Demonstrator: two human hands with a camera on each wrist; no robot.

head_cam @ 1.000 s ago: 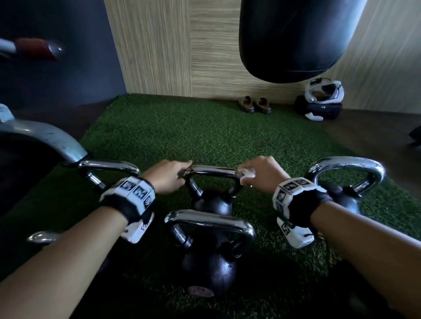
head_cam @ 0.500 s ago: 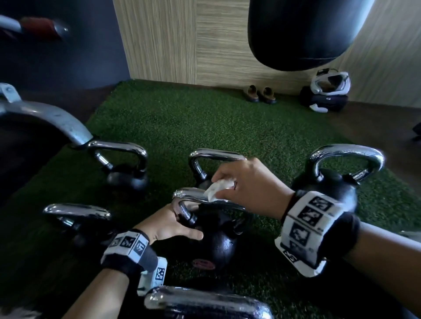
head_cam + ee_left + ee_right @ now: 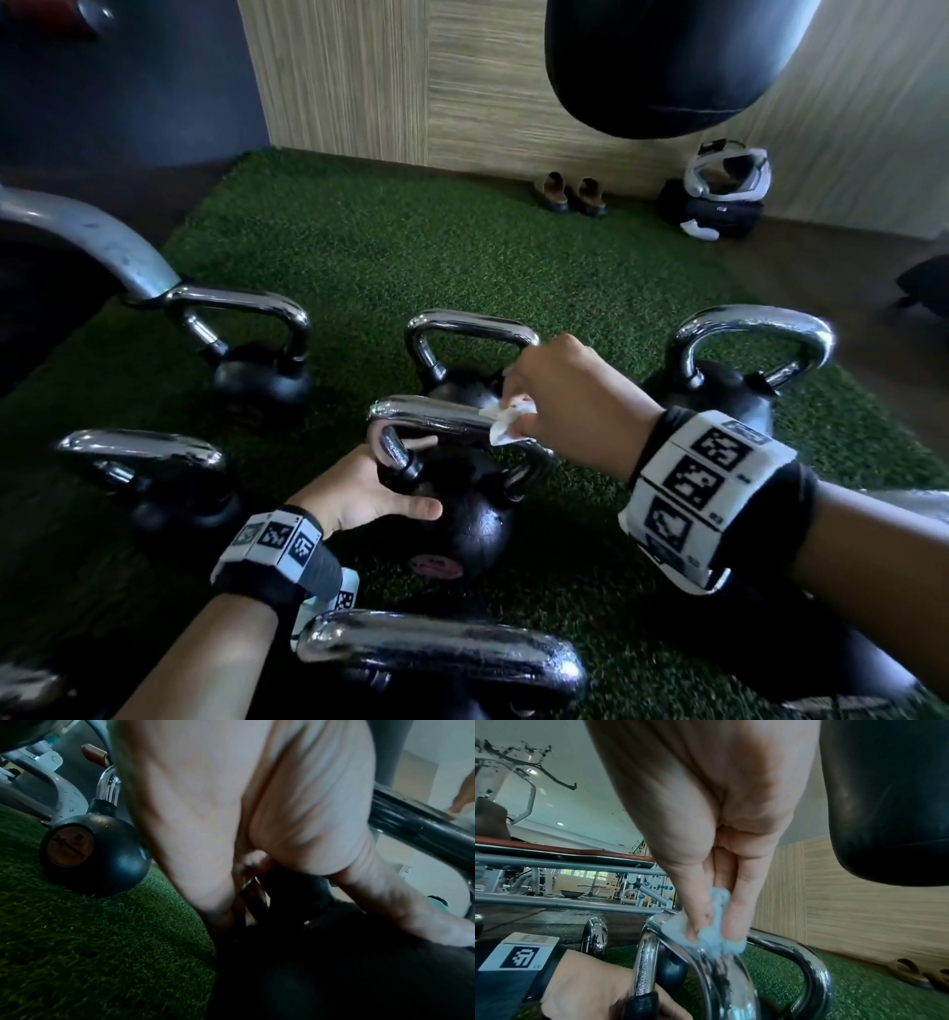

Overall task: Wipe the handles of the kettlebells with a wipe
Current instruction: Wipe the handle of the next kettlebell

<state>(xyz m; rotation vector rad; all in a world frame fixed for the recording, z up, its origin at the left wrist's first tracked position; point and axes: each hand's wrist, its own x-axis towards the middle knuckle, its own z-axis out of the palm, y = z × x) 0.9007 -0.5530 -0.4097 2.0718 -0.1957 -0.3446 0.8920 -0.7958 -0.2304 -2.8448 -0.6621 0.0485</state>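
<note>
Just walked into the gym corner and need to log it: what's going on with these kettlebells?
A person is cleaning kettlebell handles on the green turf. The right hand pinches a white wipe against the chrome handle of the middle kettlebell, while the left hand grips that bell near the handle's base. Other kettlebells stand around it.

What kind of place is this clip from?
Almost certainly a gym. Chrome-handled kettlebells stand on green turf, a black punching bag hangs overhead, and the right wrist view shows weight machines behind.
</note>
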